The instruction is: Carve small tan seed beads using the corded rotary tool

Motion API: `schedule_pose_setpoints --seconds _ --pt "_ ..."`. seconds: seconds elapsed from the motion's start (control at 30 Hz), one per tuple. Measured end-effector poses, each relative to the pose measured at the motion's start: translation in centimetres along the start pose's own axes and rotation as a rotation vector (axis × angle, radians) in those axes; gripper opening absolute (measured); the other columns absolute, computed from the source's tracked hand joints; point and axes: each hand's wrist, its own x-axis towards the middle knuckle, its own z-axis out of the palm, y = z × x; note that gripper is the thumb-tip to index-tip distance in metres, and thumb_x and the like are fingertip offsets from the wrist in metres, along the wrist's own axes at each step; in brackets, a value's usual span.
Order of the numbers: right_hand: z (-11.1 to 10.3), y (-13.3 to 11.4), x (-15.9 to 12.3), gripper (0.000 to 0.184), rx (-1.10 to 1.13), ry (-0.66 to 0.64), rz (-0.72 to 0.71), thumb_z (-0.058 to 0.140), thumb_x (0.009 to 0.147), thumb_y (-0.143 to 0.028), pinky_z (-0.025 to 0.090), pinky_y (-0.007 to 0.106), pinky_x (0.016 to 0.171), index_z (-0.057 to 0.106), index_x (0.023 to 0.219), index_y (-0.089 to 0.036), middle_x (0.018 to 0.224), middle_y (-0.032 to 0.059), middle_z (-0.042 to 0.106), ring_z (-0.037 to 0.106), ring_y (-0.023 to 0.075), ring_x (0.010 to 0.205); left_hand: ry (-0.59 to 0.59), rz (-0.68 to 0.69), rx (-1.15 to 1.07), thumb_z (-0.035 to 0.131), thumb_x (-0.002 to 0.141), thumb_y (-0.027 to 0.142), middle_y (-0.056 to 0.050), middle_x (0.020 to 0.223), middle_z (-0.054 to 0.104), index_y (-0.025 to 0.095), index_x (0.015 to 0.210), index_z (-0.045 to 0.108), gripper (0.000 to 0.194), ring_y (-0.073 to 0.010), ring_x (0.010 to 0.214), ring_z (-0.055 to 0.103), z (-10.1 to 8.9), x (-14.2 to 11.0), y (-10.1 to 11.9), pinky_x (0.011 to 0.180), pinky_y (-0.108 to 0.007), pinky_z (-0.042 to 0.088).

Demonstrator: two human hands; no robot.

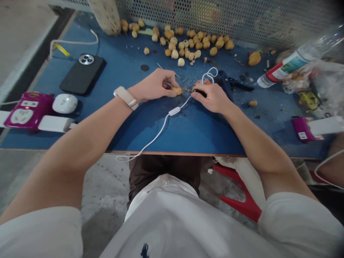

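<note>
My left hand (158, 85), with a pale band on its wrist, pinches a small yellow-brown gourd (177, 90) between thumb and fingers just above the blue table. My right hand (215, 98) is closed around a small dark-handled tool (200, 92). The tool's thin end points left at the gourd; whether they touch I cannot tell. A white cable (158, 135) with an inline switch (174, 111) runs by the right hand and over the table's front edge. Thin metal pieces (186, 78) lie just beyond the hands.
Many small gourds (199, 44) lie along the back by a perforated metal panel (172, 18). At left are a black phone (83, 77), a purple power adapter (29, 107) and a white case (65, 103). At right lie a plastic bottle (292, 66) and another purple adapter (305, 129).
</note>
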Motion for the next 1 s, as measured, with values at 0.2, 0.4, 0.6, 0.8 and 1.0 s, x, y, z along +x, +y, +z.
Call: schedule_pose_setpoints --seconds 0.2,0.4,0.6,0.8,1.0 --pt "0.00 -0.05 0.01 0.086 0.012 -0.001 -0.002 0.051 0.120 -0.104 0.064 0.051 0.095 0.094 0.130 -0.031 0.111 0.0116 0.094 0.086 0.0401 0.103 -0.017 -0.004 0.000 0.112 0.087 0.060 -0.008 0.127 0.093 0.029 0.099 0.075 0.050 -0.0346 0.133 0.081 -0.03 -0.04 0.53 0.125 -0.061 0.066" --pt "0.08 0.24 -0.05 0.081 0.005 -0.002 -0.012 0.053 0.123 -0.098 0.065 0.052 0.096 0.094 0.133 -0.029 0.117 0.0127 0.095 0.088 0.0411 0.106 -0.019 0.002 -0.011 0.112 0.087 0.060 -0.009 0.129 0.092 0.027 0.100 0.075 0.052 -0.0344 0.133 0.078 -0.08 -0.03 0.38 0.124 -0.062 0.063" --pt "0.22 0.71 -0.05 0.086 -0.013 -0.009 -0.033 0.051 0.123 -0.101 0.066 0.050 0.097 0.095 0.132 -0.028 0.115 0.0126 0.095 0.089 0.0401 0.106 -0.005 0.010 -0.024 0.111 0.087 0.054 -0.009 0.129 0.094 0.028 0.099 0.077 0.045 -0.0300 0.122 0.078 -0.02 0.00 0.29 0.121 -0.058 0.066" --pt "0.28 0.93 -0.05 0.076 -0.033 -0.017 -0.040 0.055 0.126 -0.091 0.066 0.052 0.098 0.095 0.134 -0.027 0.114 0.0126 0.095 0.089 0.0402 0.103 -0.004 0.028 0.021 0.102 0.093 0.039 -0.011 0.131 0.093 0.026 0.099 0.076 0.029 -0.0278 0.118 0.081 -0.10 -0.03 0.43 0.119 -0.056 0.069" --pt "0.21 0.74 -0.04 0.071 -0.033 -0.005 -0.032 0.058 0.126 -0.088 0.065 0.050 0.096 0.095 0.131 -0.027 0.111 0.0117 0.095 0.088 0.0392 0.102 -0.001 0.044 0.019 0.101 0.093 0.035 -0.012 0.129 0.092 0.025 0.099 0.075 0.028 -0.0305 0.120 0.084 -0.02 -0.01 0.26 0.118 -0.057 0.069"
